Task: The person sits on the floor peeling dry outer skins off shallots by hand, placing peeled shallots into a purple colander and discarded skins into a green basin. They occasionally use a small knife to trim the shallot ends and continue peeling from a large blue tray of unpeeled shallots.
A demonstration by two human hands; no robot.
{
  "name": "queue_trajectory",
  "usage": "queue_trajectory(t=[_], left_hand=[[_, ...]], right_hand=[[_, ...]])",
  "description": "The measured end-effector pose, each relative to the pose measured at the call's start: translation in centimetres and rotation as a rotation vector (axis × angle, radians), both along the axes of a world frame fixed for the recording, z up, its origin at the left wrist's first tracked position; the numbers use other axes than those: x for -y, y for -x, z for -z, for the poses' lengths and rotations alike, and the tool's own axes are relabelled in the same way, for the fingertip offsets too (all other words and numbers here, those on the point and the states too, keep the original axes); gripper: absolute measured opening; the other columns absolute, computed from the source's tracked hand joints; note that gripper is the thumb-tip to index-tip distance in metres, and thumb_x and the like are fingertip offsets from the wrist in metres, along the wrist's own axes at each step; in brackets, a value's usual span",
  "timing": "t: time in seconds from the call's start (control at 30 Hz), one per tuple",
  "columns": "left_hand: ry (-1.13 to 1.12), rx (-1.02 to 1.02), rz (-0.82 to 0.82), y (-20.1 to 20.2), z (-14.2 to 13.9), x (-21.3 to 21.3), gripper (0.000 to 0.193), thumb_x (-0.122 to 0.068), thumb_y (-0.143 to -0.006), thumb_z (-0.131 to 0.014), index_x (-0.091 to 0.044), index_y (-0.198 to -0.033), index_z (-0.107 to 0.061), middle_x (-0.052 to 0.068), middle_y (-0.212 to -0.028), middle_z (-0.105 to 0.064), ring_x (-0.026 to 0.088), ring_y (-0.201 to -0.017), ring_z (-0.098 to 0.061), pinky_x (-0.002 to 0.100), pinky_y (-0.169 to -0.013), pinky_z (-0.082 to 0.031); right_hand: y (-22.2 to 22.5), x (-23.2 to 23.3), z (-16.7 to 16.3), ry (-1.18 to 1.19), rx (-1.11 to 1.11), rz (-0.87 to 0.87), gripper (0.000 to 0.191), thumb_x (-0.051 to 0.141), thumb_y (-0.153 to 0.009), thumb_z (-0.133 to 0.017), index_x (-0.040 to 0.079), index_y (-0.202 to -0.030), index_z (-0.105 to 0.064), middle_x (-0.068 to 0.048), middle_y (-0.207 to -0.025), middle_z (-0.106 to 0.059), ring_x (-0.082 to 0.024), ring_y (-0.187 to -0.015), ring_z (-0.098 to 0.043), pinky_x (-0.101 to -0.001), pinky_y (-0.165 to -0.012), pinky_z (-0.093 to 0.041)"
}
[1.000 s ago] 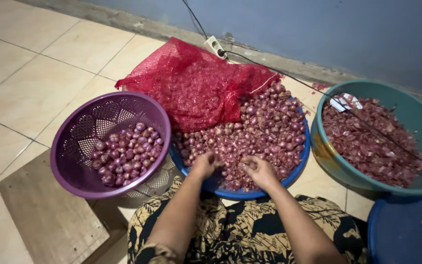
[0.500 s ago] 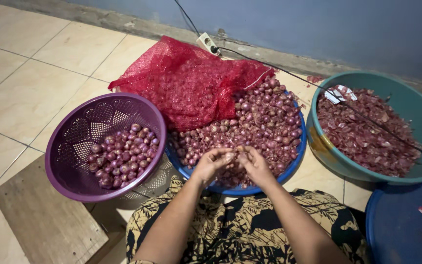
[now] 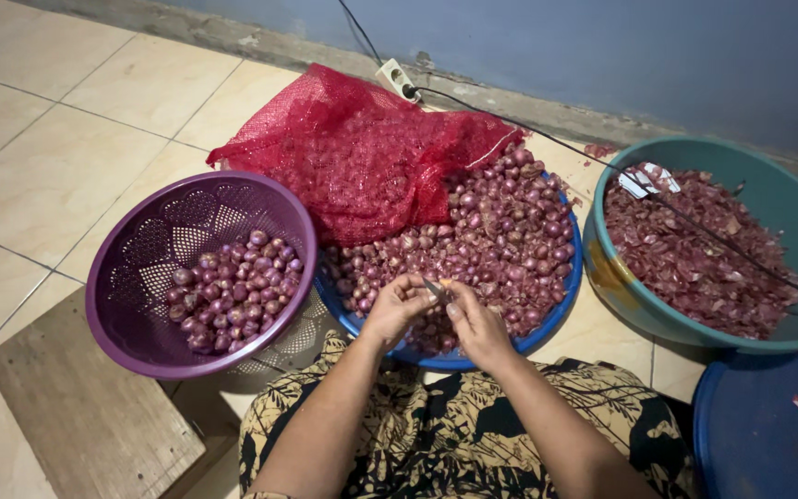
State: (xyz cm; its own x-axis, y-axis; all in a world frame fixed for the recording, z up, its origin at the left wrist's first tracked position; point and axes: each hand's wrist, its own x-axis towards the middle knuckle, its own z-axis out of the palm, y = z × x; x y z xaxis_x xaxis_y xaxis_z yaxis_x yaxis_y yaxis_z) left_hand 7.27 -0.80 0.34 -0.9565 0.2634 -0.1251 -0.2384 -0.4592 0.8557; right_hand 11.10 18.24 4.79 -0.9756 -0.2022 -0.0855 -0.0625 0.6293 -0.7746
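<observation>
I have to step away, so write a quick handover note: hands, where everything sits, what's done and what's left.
Left hand and right hand meet over the blue basin, pinching one shallot between the fingertips.
Blue basin: heap of unpeeled shallots, red mesh sack draped over its far side.
Done: peeled shallots cover part of the purple basket; skins fill the green tub.
Left: most of the heap.
</observation>
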Motion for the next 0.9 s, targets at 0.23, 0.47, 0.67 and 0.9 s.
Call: queue_trajectory(t=[0.23,0.47,0.67,0.9], left_hand=[[0.124,-0.132,-0.095,-0.1,0.4,-0.5,0.032,0.006,-0.085,-0.078,0.001,-0.114,-0.064,0.007,-0.103,-0.071,0.011,-0.092,-0.067,0.025,-0.085,-0.057],[0.226,-0.229,-0.059,-0.7,0.9,-1.6,0.035,0.003,-0.082,-0.08,0.001,-0.113,-0.065,0.005,-0.104,-0.07,0.011,-0.09,-0.066,0.024,-0.082,-0.058],[0.113,-0.028,-0.049,-0.8,0.4,-2.0,0.033,-0.008,-0.09,-0.072,-0.002,-0.121,-0.064,0.007,-0.108,-0.073,0.013,-0.095,-0.07,0.025,-0.084,-0.058],[-0.092,0.083,-0.01,-0.2,0.4,-0.5,0.03,-0.003,-0.093,-0.068,-0.004,-0.123,-0.064,0.008,-0.107,-0.072,0.016,-0.093,-0.069,0.028,-0.08,-0.056]], right_hand=[[-0.3,0.5,-0.8,0.037,0.16,0.071,0.035,0.038,-0.107,-0.041,0.033,-0.141,-0.047,-0.005,-0.072,-0.066,-0.014,-0.052,-0.065,-0.0334,-0.052,-0.057],[0.9,0.1,1.8,0.248,0.17,0.112,0.02,0.024,-0.105,-0.044,0.016,-0.121,-0.053,0.004,-0.087,-0.068,-0.011,-0.054,-0.06,-0.0288,-0.048,-0.052],[2.3,-1.2,3.9,0.52,0.197,0.123,0.025,0.021,-0.109,-0.045,0.014,-0.13,-0.056,-0.002,-0.075,-0.057,-0.013,-0.059,-0.047,-0.0268,-0.05,-0.038],[0.3,-1.0,1.1,0.237,0.062,-0.012,0.046,0.025,-0.103,-0.05,0.021,-0.148,-0.048,-0.001,-0.076,-0.058,-0.013,-0.065,-0.056,-0.03,-0.058,-0.048]])
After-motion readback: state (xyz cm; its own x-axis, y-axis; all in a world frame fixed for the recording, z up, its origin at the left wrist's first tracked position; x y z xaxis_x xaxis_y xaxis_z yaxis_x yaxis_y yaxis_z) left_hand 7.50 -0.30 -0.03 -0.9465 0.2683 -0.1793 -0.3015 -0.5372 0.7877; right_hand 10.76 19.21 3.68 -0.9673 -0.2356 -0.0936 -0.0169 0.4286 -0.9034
